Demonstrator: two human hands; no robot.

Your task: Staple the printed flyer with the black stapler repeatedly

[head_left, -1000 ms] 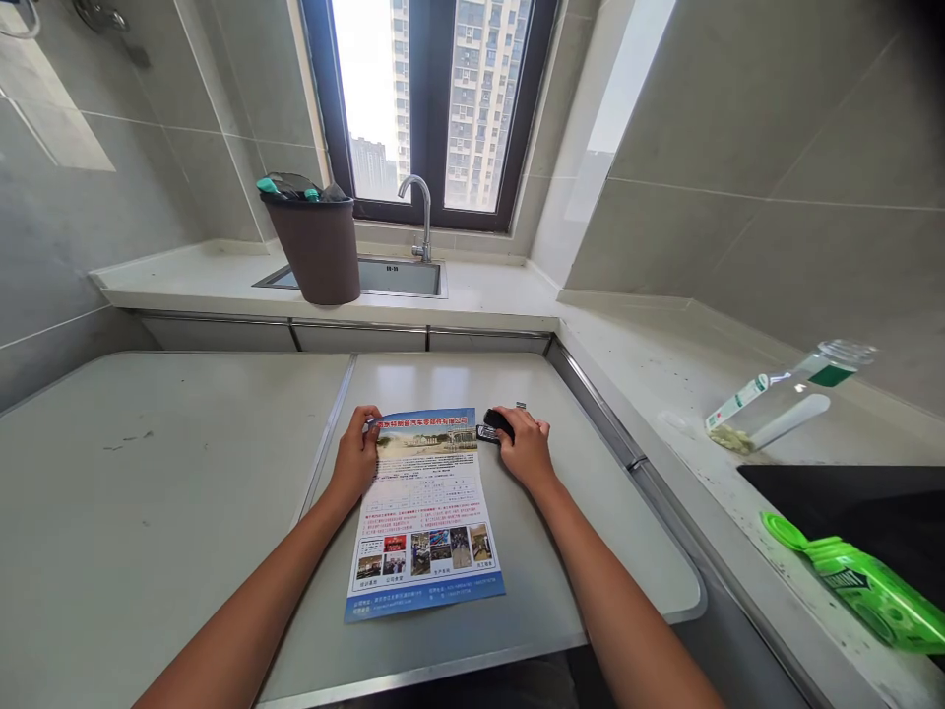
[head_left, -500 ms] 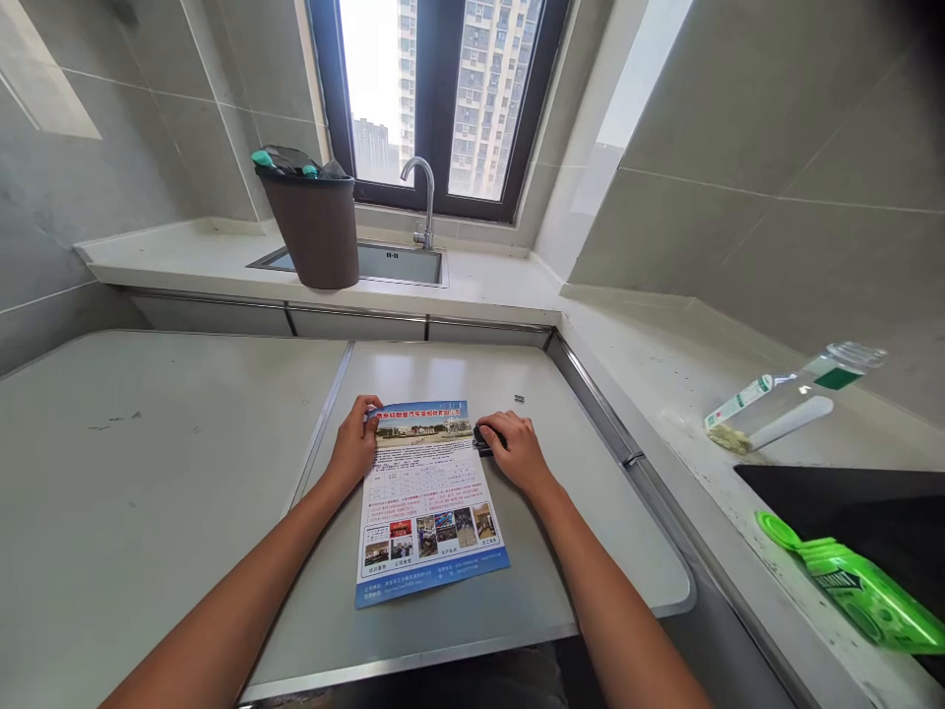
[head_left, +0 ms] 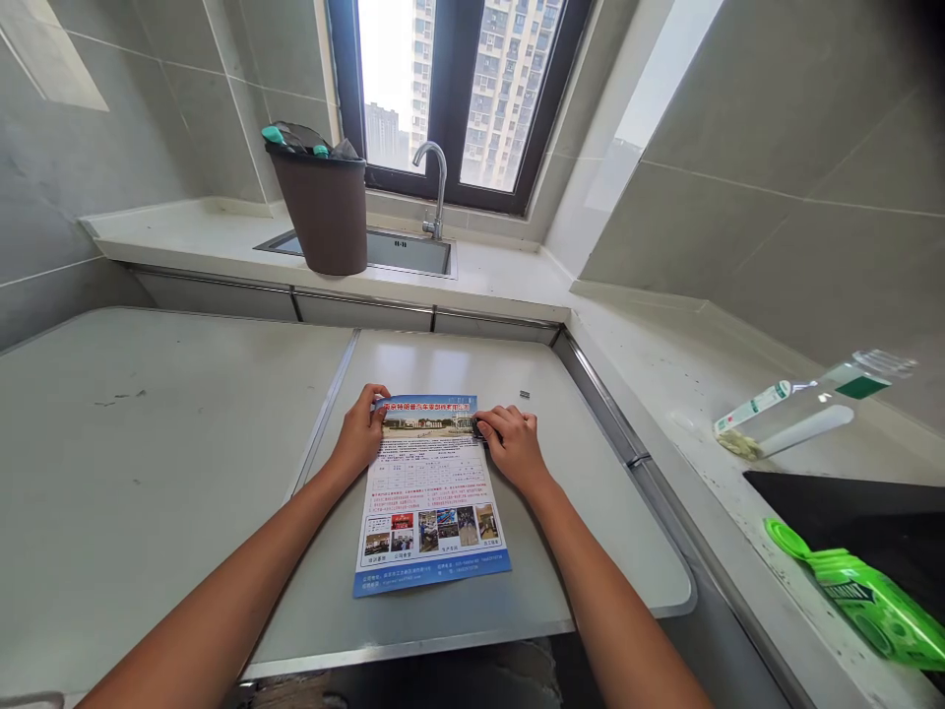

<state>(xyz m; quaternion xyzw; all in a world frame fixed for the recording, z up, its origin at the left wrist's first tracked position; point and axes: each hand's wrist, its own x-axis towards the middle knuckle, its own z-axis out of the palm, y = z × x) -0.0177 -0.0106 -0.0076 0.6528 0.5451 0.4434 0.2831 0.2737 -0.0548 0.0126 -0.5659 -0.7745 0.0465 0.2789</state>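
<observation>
A printed paper flyer (head_left: 428,483) with a blue lower band and several small photos lies on the light table. My left hand (head_left: 360,433) pinches its upper left edge, thumb on top. At the upper right edge, my right hand (head_left: 513,443) is closed around a small black stapler (head_left: 479,429), mostly hidden by the fingers. The stapler's visible end meets the flyer's edge; whether the paper sits between its jaws cannot be made out. Beyond the right hand, a short grey strip of staples (head_left: 524,394) rests on the table.
The table (head_left: 221,443) has a seam left of the flyer. A brown bin (head_left: 325,217) stands by the sink (head_left: 413,254) and faucet (head_left: 440,187). On the right counter are a clear bottle (head_left: 819,404) and a green packet (head_left: 871,601).
My right hand has shifted slightly toward the flyer, and the stapler now meets its right edge with less of it showing. My left hand keeps its hold. The view has tilted slightly.
</observation>
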